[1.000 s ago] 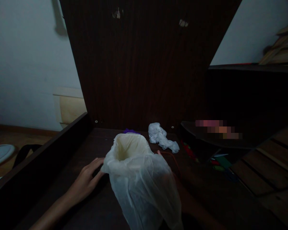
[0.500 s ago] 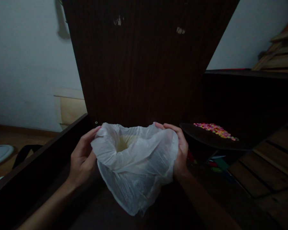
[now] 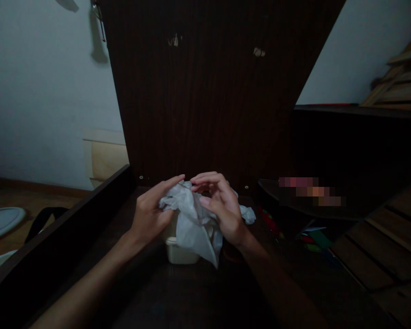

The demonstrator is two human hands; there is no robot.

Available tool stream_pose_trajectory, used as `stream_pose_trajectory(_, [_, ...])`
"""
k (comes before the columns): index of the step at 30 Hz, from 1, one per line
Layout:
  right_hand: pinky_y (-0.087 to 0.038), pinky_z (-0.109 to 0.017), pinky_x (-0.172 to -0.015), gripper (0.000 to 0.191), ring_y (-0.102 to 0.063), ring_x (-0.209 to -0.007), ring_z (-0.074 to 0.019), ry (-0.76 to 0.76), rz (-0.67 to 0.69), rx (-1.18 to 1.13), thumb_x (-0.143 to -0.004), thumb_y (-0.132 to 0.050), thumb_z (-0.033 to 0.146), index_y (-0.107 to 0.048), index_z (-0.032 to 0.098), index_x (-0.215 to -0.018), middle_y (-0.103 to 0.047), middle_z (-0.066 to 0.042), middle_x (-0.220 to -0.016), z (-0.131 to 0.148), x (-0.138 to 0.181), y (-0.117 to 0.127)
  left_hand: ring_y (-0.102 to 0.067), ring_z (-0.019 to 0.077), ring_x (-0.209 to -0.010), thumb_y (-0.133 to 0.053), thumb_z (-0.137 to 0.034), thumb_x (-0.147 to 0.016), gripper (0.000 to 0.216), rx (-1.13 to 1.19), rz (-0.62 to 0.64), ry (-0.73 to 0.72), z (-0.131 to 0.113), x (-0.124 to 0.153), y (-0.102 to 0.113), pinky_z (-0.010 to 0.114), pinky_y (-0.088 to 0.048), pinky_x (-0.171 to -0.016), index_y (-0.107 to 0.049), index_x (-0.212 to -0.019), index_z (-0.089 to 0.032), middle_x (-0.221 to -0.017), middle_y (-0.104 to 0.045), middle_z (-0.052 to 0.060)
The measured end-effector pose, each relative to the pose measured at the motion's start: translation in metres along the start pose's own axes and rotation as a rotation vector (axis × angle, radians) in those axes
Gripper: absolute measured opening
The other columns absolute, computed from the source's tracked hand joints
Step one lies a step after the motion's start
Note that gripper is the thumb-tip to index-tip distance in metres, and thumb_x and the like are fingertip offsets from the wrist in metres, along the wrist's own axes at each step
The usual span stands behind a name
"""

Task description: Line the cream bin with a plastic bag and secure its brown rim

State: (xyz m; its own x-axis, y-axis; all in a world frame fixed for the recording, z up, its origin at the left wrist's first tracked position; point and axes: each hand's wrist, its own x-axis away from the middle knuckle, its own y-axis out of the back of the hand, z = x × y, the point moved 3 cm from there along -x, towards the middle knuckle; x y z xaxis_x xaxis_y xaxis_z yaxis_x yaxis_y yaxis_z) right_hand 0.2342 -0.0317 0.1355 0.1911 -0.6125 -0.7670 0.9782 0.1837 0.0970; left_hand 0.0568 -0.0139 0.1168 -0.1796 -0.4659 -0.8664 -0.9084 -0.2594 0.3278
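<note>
A white plastic bag (image 3: 195, 219) is bunched up between my two hands, with a loose corner hanging down in front. My left hand (image 3: 150, 217) closes on its left side, fingers behind and thumb along the front. On the other side, my right hand (image 3: 224, 208) has its fingers curled over the top and the thumb against the plastic. Below the bag a cream ribbed plastic container (image 3: 182, 253) stands on the dark wooden surface (image 3: 150, 292), partly covered by the bag. Another crumpled piece of white plastic (image 3: 248, 214) shows just right of my right hand.
A dark wooden panel (image 3: 205, 100) rises behind, and a low side board (image 3: 68, 233) runs along the left. To the right is a dark corner shelf (image 3: 270, 186) with a blurred-out patch on it; red and green items (image 3: 318, 240) lie beneath.
The bag was spread wide between both hands; now it is gathered into a smaller bunch. My hands have come closer together, and the cream container beneath has come into view.
</note>
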Motion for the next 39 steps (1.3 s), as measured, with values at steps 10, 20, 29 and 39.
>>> stream_pose_trajectory(10, [-0.035,-0.054,-0.12,0.094,-0.043,-0.144,-0.031,-0.063,0.126,0.648,-0.077,-0.081,0.032,-0.033,0.03,-0.158,-0.044,-0.012,-0.157,-0.006,0.01,0.01,-0.061,0.0167,-0.083,-0.068,-0.017,-0.068,0.007,0.518,-0.378,0.316,-0.002,-0.032,-0.009,0.024,-0.047,-0.07,-0.068,-0.061,-0.019,-0.09,-0.067,0.002])
stream_pose_trajectory(20, [-0.055,-0.036,-0.096,0.041,-0.065,-0.115,-0.0211,-0.138,-0.22,0.137,-0.084,-0.065,0.023,-0.064,0.024,-0.125,-0.07,-0.006,-0.129,-0.017,-0.008,0.019,-0.063,0.0257,-0.092,-0.065,-0.027,-0.067,0.012,0.597,0.067,0.255,-0.005,-0.031,-0.018,0.032,-0.051,-0.075,-0.071,-0.069,-0.017,-0.095,-0.067,0.01])
stream_pose_trajectory(29, [-0.056,-0.033,-0.086,0.029,-0.068,-0.095,-0.0197,-0.194,0.084,-0.06,-0.081,-0.074,0.025,-0.067,0.025,-0.108,-0.072,-0.001,-0.103,-0.005,-0.01,0.002,-0.065,0.0179,-0.079,-0.07,-0.037,-0.087,0.019,0.114,0.033,-0.147,-0.019,-0.032,-0.012,0.027,-0.054,-0.068,-0.066,-0.087,-0.018,-0.092,-0.068,0.007])
stream_pose_trajectory(39, [-0.035,-0.051,-0.122,0.096,-0.04,-0.147,-0.0298,-0.193,0.141,0.139,-0.074,-0.087,0.027,-0.035,0.028,-0.154,-0.039,-0.014,-0.159,-0.005,0.011,0.002,-0.04,0.0107,-0.053,-0.069,-0.038,-0.092,0.042,0.0,-0.328,-0.233,-0.025,-0.026,0.01,0.026,-0.032,-0.048,-0.045,-0.063,-0.021,-0.062,-0.046,-0.004])
